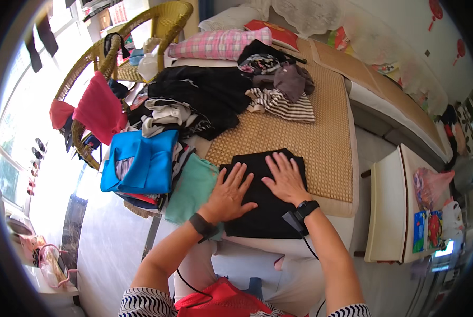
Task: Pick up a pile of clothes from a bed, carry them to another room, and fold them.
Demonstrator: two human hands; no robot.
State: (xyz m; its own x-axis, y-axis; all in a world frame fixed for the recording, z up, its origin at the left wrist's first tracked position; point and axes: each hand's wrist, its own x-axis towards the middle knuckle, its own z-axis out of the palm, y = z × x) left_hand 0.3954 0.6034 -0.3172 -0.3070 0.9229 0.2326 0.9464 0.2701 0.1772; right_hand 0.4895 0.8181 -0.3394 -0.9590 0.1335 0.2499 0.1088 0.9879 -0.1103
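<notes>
A folded black garment [256, 214] lies flat at the front edge of a woven mat [327, 150]. My left hand [228, 194] rests palm down on its left part, fingers spread. On its upper right part my right hand [286, 178] lies palm down, fingers slightly apart. Neither hand grips the cloth. Just left of it is a folded mint-green garment [192, 186], partly behind my left wrist. Farther left, a folded blue collared shirt [157, 166] tops a stack of folded clothes.
Behind lie a heap of black clothing [204, 95], a striped garment [284, 105] and a pink checked pillow [220, 43]. A wicker chair [173, 20] draped with a pink cloth [101, 109] stands left. At right is a small table [387, 214] holding plastic bags [430, 186].
</notes>
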